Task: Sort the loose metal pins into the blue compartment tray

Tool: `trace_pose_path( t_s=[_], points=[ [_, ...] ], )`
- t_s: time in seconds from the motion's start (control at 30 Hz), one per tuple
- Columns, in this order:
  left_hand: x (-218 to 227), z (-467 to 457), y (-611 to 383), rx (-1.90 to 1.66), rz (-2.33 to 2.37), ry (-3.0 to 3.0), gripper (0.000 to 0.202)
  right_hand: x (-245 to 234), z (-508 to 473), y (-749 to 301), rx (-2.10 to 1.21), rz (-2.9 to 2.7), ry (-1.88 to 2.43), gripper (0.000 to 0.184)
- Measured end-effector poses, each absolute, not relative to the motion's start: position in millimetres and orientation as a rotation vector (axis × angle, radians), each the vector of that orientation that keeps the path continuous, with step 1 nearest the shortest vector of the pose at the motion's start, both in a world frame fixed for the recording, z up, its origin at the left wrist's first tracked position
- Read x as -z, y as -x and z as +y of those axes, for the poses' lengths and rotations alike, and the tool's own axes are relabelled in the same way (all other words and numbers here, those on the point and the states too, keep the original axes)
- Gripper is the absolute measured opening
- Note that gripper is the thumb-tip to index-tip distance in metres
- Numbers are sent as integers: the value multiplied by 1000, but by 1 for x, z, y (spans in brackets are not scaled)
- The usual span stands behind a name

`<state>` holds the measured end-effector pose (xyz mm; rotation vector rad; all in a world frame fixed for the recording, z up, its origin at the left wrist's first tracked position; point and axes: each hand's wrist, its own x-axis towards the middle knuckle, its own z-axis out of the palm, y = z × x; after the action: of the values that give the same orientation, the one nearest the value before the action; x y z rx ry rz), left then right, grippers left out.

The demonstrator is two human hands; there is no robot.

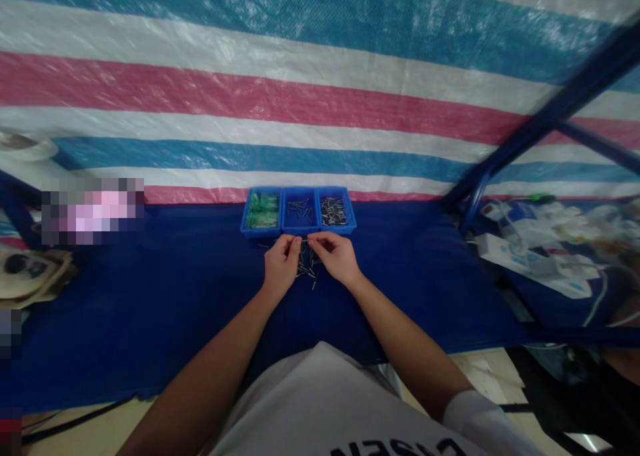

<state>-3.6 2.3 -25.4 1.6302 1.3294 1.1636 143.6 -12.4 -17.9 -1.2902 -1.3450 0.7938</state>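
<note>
My left hand (283, 261) and my right hand (336, 256) meet in front of the blue bins, fingertips pinched and almost touching. A thin, pin-like metal piece (305, 241) seems to span the gap between them; its exact kind is too small to tell. Below my fingers, a loose pile of slender metal pins (306, 268) lies on the blue table. The left bin (261, 232) holds green-tinted clear packets (263, 209). In the middle bin (301, 229) lie several pins (300, 209). Many shiny metal pieces (333, 211) fill the right bin (338, 229).
A blue cover (175, 296) spreads over the table. Behind it hangs a striped plastic sheet (300, 89). A blue metal frame (520, 129) rises at the right, beside white boxes and bags (540, 263). At the left edge sits a tan container (37, 276).
</note>
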Motion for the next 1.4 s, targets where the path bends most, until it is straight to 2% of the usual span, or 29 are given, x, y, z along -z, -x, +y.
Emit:
trace_pose_path(
  t_s=[0.23,0.9,1.4],
  points=[
    [28,4,3,-1184,1314,-1598,30,15,-13,-144,-795,-1346,1303,20],
    [29,3,1,-1197,1259,-1520,12,16,-13,-145,-792,-1345,1312,21],
    [28,2,1,-1186,1263,-1544,14,18,-13,-144,-737,-1384,1331,22]
  ],
)
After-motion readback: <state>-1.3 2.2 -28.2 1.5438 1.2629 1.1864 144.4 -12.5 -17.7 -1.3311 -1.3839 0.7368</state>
